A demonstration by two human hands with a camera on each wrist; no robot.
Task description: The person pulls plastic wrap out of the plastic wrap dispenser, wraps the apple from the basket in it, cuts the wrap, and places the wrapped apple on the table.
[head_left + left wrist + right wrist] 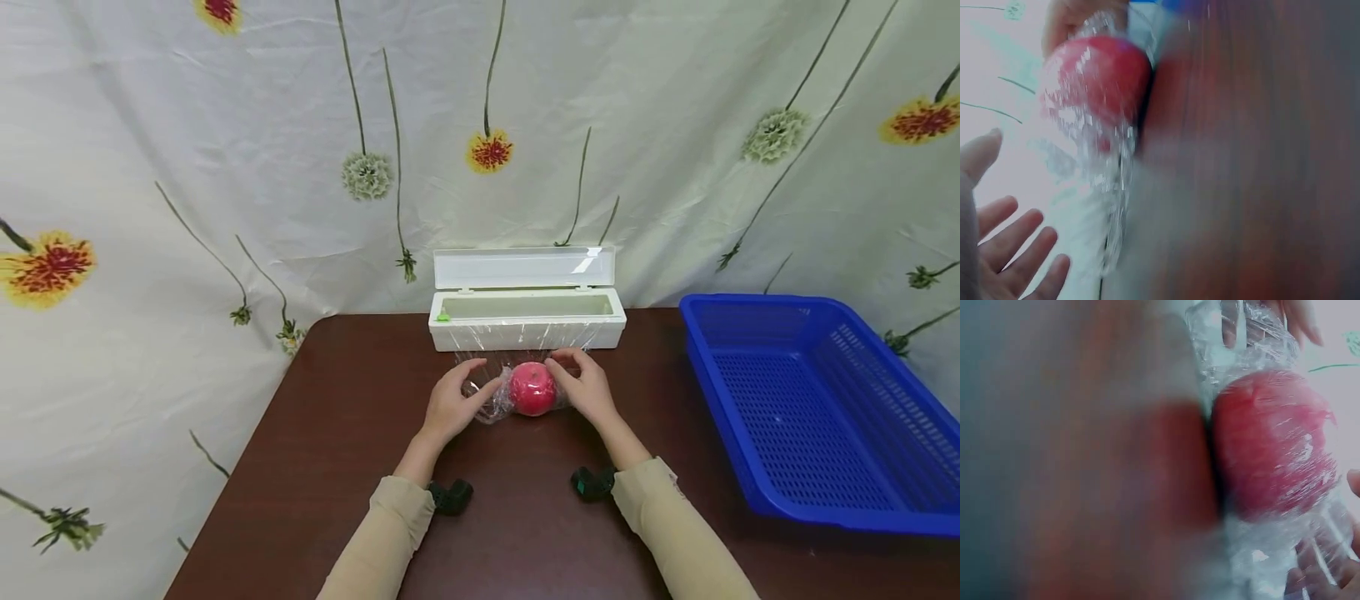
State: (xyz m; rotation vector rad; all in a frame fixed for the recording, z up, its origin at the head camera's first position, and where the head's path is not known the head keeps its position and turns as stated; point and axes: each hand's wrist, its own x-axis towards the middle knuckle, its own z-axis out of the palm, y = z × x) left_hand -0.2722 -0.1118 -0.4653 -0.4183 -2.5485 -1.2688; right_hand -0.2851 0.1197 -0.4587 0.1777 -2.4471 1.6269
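Observation:
A round red fruit (pixel 532 388), apple-like, sits on the brown table swathed in clear plastic wrap (pixel 1116 206). The film stretches back from it to a white wrap dispenser (pixel 527 335) with its lid tipped up. My left hand (pixel 453 400) is at the bunched film left of the fruit; its fingers are spread and its thumb is apart from them in the left wrist view. On the other side, my right hand (pixel 587 387) has its thumb and fingers parted close to the fruit. The right wrist view shows some of its fingers (pixel 1316 575) behind the film.
A blue plastic basket (pixel 806 417) stands on the right of the table (pixel 517 533). Behind the dispenser hangs a white flower-print cloth (pixel 300 108). A green piece (pixel 443 317) sits at the dispenser's left end.

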